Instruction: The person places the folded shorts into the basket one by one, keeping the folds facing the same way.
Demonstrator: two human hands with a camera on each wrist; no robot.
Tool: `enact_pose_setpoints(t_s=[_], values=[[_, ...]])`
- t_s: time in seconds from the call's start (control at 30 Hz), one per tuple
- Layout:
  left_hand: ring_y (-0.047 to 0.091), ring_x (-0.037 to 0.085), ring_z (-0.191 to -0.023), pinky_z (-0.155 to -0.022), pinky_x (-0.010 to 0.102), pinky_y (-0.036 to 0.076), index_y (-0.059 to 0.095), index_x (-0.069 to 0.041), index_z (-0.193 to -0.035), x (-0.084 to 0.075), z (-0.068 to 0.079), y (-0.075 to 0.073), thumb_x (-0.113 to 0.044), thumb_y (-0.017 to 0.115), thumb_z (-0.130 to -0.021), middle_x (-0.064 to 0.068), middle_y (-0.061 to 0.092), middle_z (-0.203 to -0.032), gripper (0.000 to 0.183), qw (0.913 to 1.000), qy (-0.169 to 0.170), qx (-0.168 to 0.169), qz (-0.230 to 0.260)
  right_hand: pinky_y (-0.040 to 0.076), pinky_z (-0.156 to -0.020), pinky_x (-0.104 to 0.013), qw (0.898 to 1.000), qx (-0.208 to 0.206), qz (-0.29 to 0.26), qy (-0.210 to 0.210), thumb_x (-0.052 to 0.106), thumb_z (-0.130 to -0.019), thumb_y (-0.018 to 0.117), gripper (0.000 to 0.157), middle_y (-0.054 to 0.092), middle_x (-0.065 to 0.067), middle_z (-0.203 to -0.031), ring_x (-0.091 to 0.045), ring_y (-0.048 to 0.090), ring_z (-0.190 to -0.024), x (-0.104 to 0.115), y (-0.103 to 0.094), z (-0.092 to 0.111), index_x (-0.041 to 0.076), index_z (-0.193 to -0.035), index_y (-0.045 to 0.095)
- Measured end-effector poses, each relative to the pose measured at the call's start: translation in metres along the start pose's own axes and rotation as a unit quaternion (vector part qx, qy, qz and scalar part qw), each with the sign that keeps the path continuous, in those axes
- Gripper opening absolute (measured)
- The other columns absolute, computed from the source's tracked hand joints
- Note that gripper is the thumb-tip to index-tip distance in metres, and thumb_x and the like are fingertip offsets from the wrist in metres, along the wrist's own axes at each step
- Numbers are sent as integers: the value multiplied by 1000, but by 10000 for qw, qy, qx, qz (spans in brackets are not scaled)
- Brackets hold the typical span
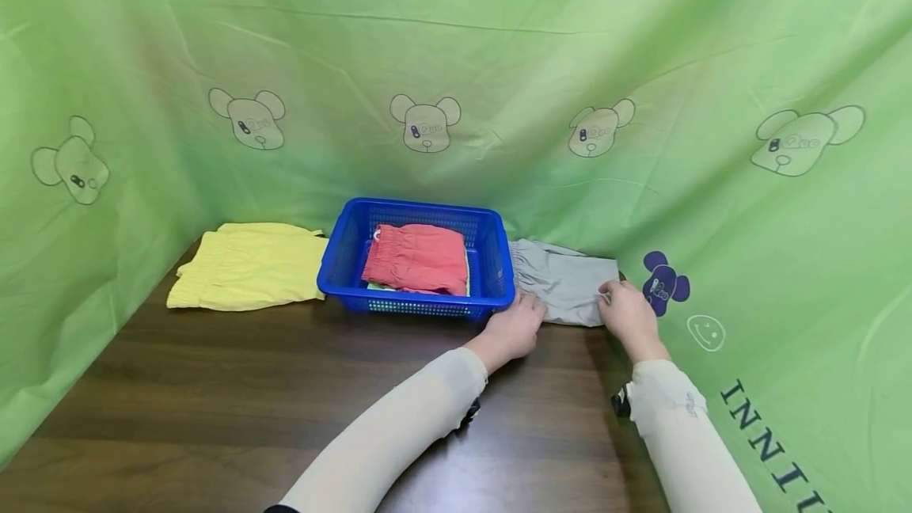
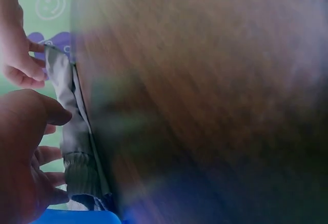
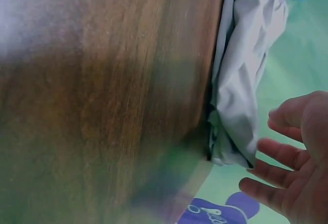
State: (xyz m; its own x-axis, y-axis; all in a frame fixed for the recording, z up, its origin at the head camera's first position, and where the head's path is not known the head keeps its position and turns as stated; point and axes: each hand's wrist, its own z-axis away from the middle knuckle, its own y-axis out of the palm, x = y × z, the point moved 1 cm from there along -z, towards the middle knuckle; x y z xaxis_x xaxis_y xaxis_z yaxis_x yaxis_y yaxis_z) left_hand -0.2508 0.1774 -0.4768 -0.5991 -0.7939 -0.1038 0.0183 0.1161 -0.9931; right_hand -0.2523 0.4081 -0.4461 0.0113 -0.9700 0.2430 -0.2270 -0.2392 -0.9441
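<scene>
Folded grey pants (image 1: 570,279) with a gathered elastic waistband (image 2: 82,175) lie on the brown wooden table (image 1: 235,394), just right of a blue basket (image 1: 416,303). My left hand (image 1: 514,327) is at their near left corner, close by the basket, its fingers spread beside the waistband and the thumb apart from them. At the far right end of the pants is my right hand (image 1: 630,315), fingers loosely extended with the fingertips (image 3: 266,147) right at the cloth's edge. Neither hand's fingers close round the cloth.
Inside the basket a folded red garment (image 1: 420,256) lies on top of other cloth with a light green edge. A folded yellow garment (image 1: 249,267) lies left of the basket. Green sheeting (image 1: 470,46) printed with bear heads hangs behind and along both sides of the table.
</scene>
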Motion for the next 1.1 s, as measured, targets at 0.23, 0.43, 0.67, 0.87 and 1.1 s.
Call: enact_pose_setpoints(t_s=[0.23,0.43,0.67,0.87,1.1], values=[[19,38,-156,-119,38,36,53,-20,-146,4,-4,4,-21,64,-98,11,37,-163,49,9997,-188,166,-66,47,-96,-65,9986,501,16,192,16,-101,50,35,54,-31,-138,-51,53,-124,-1,7,-9,0,-129,63],[32,26,-151,-108,33,48,50,-18,-147,5,-11,9,-18,61,-101,12,34,-163,48,9989,-276,338,159,44,-102,-66,9963,806,78,273,14,-101,47,39,49,-34,-142,-54,49,-128,-5,11,-14,-1,-135,60],[46,19,-140,-98,33,54,54,-20,-145,5,-13,10,-18,60,-102,10,42,-155,43,9984,-346,375,222,41,-106,-65,9930,1170,77,165,13,-102,44,41,52,-36,-138,-54,48,-129,-6,16,-15,-5,-136,58],[51,17,-133,-92,34,57,56,-23,-142,5,-11,11,-18,56,-104,8,45,-151,38,9979,-476,392,191,44,-101,-65,9933,1120,290,9,9,-99,46,38,57,-37,-129,-56,53,-122,-4,19,-19,-6,-129,63],[53,17,-127,-85,36,59,60,-23,-136,2,-9,8,-14,51,-106,6,49,-143,33,9978,-482,432,159,45,-103,-61,9924,1133,360,-314,-3,-95,49,37,57,-34,-127,-53,54,-121,0,24,-24,-6,-128,63]])
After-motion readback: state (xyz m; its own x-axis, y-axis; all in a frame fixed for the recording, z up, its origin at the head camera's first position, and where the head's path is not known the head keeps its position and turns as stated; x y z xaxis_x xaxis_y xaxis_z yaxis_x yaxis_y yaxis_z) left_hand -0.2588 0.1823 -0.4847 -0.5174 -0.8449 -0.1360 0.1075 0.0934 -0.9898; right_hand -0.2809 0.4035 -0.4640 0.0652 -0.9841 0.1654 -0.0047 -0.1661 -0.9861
